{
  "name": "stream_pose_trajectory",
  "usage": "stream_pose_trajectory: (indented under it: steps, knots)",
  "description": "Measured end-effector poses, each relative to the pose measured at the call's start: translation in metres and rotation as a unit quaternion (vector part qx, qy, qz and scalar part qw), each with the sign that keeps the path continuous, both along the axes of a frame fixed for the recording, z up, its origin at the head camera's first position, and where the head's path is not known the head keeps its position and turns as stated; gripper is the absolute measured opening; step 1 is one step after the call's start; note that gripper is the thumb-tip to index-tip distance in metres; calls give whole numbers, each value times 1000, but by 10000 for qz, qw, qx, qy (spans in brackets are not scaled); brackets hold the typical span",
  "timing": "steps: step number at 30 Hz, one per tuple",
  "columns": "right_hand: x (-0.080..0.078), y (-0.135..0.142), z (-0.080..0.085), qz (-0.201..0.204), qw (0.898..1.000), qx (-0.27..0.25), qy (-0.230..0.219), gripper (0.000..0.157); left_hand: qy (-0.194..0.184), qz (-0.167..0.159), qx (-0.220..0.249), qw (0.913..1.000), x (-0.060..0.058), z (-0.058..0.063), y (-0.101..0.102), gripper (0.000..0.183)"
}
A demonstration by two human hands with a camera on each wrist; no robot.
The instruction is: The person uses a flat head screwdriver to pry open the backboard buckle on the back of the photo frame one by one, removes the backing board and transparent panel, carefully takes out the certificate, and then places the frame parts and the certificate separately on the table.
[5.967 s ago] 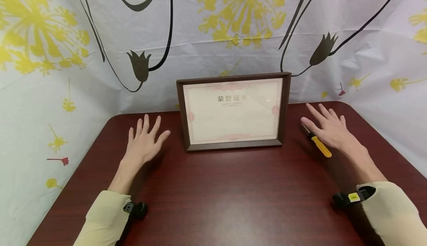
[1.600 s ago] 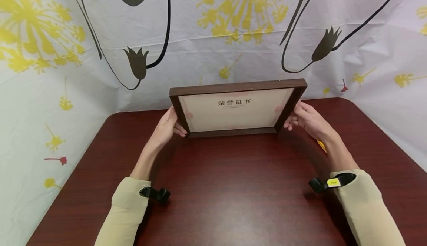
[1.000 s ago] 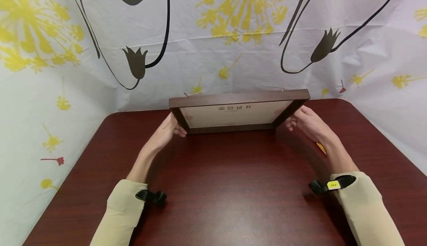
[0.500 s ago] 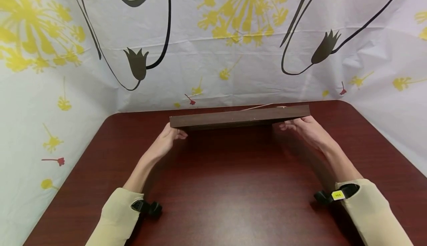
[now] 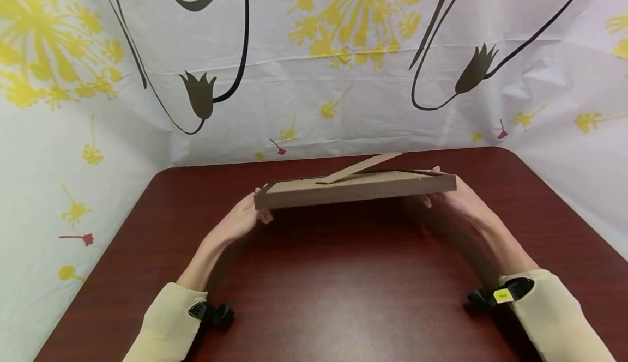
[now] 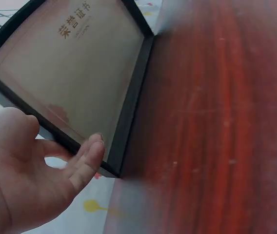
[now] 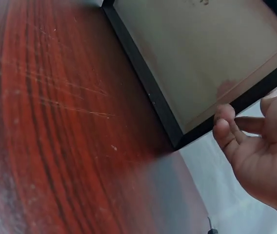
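Both hands hold a dark brown picture frame [image 5: 358,189] by its short sides, near the back of the table. It is tipped toward the person, so the head view shows its top edge and part of its brown back, with a support strut [image 5: 363,167] sticking out. The certificate [image 6: 75,63] under its front faces downward and shows in both wrist views. My left hand [image 5: 237,220] grips the left side, its fingertips [image 6: 93,152] over the front border. My right hand [image 5: 466,205] grips the right side, fingers [image 7: 225,122] curled at the front border.
The dark red wooden table [image 5: 333,285] stretches out in front of the person. Behind it hangs a white sheet [image 5: 294,89] with yellow and dark flower prints. A black wrist camera [image 5: 212,314] and its strap sit on the left sleeve, another wrist camera [image 5: 483,299] on the right.
Hands first lay beside the upright frame, then took its sides. The frame's top has swung toward the person and down, bringing its back and strut into view. The yellow-handled screwdriver has become hidden.
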State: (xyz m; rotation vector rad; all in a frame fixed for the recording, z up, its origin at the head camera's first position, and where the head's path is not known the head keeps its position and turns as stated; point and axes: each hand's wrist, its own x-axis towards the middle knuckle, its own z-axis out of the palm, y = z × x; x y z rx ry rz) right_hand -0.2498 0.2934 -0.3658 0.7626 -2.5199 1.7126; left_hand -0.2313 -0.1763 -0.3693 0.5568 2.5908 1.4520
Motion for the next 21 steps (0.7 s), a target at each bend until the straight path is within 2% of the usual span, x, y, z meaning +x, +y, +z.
stream_pose_trajectory:
  steps: [3,4,6,9,12,15,18,21]
  knots:
    - [1,4,-2,113,9994,3,-315,59,-194,15,-5,9998,2,-1,0,71]
    - [2,6,-3,214,9979,-154,-584,59,-283,-9,68,9996,3,-2,0,73]
    - [2,9,-4,297,9922,-381,-1146,61,-413,-29,143,9990,4,-2,0,71]
    - [3,10,0,121,9901,-92,-1396,61,-668,68,319,9972,4,-3,0,67]
    - [6,9,6,-320,9886,567,-1360,61,-934,109,598,9938,4,-1,0,65]
    - [7,7,10,-576,9841,1093,-1278,57,-1123,183,721,9909,4,-1,0,61]
    - [7,5,11,-682,9803,1553,-1016,52,-1215,283,601,9904,3,-2,2,60]
    - [7,3,10,-820,9754,1864,-841,53,-1382,232,528,9887,2,-3,2,64]
